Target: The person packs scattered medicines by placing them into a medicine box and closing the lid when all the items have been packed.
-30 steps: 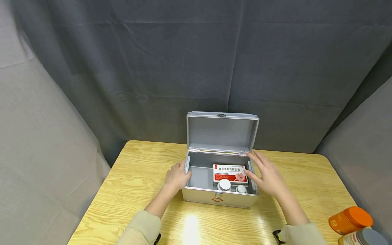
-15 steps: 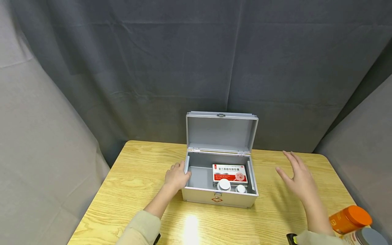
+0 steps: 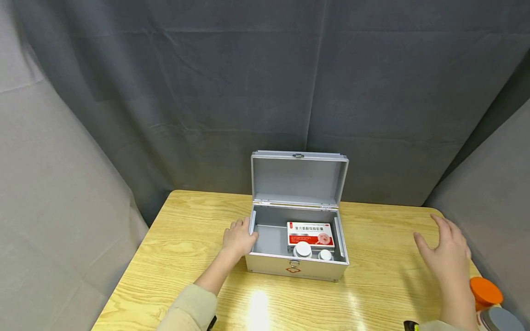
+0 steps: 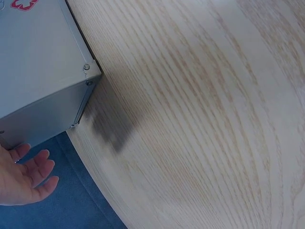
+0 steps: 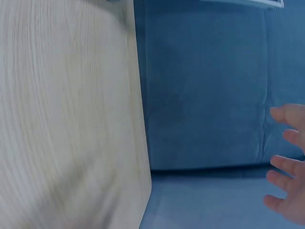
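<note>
A silver first-aid box (image 3: 271, 265) with a red cross emblem stands on the table, its lid (image 3: 296, 181) raised at the back. My left hand (image 3: 239, 238) holds the box's left side wall, thumb at the rim and fingers outside; in the left wrist view the hand (image 4: 21, 176) shows beside that wall. Inside lie a white and red medicine carton (image 3: 310, 228) and two white-capped bottles (image 3: 303, 249). Far to the right, my right hand (image 3: 449, 253) is over the table with fingers spread and holding nothing, just beyond an orange jar (image 3: 485, 290).
Next to the orange jar, a jar with a grey lid (image 3: 502, 318) stands at the table's right edge, partly behind the right forearm. Dark grey curtain (image 3: 207, 92) hangs behind the wooden table (image 3: 182, 220), with lighter cloth on both sides.
My right hand has moved from the box's right rim across to the far right, over the table near the jars. The left hand has stayed on the box's left side.
</note>
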`<state>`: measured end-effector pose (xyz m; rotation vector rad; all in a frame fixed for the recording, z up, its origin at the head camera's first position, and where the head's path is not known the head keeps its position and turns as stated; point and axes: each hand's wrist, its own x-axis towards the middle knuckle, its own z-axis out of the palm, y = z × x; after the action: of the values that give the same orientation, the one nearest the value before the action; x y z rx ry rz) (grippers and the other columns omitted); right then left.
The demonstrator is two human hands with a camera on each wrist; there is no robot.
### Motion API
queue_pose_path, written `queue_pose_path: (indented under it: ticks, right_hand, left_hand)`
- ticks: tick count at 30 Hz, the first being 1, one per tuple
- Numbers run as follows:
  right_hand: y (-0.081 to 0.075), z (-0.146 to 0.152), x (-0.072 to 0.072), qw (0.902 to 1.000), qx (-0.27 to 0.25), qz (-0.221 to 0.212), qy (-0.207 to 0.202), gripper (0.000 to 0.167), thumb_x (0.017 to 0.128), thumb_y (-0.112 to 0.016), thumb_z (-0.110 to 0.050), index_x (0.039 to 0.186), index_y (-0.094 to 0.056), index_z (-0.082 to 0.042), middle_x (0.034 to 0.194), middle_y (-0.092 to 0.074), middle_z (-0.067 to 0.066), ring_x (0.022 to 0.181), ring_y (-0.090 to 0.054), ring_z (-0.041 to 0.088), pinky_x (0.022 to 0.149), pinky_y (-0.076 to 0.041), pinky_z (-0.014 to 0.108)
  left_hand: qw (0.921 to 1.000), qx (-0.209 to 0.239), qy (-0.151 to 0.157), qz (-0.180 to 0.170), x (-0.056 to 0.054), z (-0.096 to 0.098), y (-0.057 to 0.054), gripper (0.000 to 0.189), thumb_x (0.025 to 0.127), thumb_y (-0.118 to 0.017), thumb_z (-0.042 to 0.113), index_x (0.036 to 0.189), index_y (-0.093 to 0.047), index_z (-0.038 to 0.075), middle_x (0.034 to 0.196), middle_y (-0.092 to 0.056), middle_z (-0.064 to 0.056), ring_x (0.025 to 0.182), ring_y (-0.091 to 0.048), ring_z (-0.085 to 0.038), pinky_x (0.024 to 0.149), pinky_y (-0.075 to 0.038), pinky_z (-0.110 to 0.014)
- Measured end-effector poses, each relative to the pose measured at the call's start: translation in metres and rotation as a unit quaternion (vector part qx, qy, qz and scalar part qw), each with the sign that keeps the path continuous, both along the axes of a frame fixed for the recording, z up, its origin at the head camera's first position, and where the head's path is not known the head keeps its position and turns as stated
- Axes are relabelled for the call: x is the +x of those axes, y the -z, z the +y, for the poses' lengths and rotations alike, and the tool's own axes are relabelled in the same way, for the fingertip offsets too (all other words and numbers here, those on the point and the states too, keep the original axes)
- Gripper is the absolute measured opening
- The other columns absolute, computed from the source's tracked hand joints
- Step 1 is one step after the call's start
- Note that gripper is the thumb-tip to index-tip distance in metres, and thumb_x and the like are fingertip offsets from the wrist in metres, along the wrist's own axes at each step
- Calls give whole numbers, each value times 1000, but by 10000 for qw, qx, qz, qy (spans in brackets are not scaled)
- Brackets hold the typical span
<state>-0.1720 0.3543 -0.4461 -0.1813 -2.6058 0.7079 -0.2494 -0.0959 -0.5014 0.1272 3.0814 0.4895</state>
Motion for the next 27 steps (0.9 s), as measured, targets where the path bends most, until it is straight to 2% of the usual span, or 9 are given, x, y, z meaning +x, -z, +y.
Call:
queue_pose_path:
  ticks: [5,10,18,23,27]
  right_hand:
    - [3,16,8,9970,-125,-451,620,66,88,-54,-29,142,-25,-3,142,-20,31,123,-19,55,94,-12,68]
    - [7,29,15,9885,-215,-1026,1090,70,88,-53,-29,144,-20,-4,144,-14,31,125,-15,54,95,-12,67]
    - [17,45,25,9643,-350,-2001,1699,80,86,-55,-34,145,-10,-2,144,-4,32,125,-11,55,95,-16,67]
    - [22,51,31,9491,-406,-2366,2041,82,85,-57,-31,145,-8,-2,143,-5,34,124,-12,55,94,-19,66]
    - [26,55,38,9415,-417,-2602,2102,82,84,-58,-33,143,-11,0,140,-8,37,121,-14,57,93,-21,66]
  left_hand:
    - [10000,29,-12,10,0,1,-1,56,87,-46,39,132,-41,6,131,-46,-18,119,-43,-36,93,-35,-52]
    - [10000,2,-19,21,-1,1,1,56,87,-46,39,132,-41,6,132,-46,-17,118,-43,-36,93,-35,-52]
    - [10000,46,-31,-12,-1,1,2,55,87,-47,38,131,-42,7,132,-46,-17,118,-43,-36,93,-35,-52]
    - [10000,68,-30,-12,-1,0,2,54,87,-47,38,131,-42,6,131,-46,-18,118,-43,-36,92,-35,-53]
    - [9999,87,-14,-64,-1,0,1,55,87,-46,38,131,-41,6,133,-45,-18,118,-43,-36,93,-35,-53]
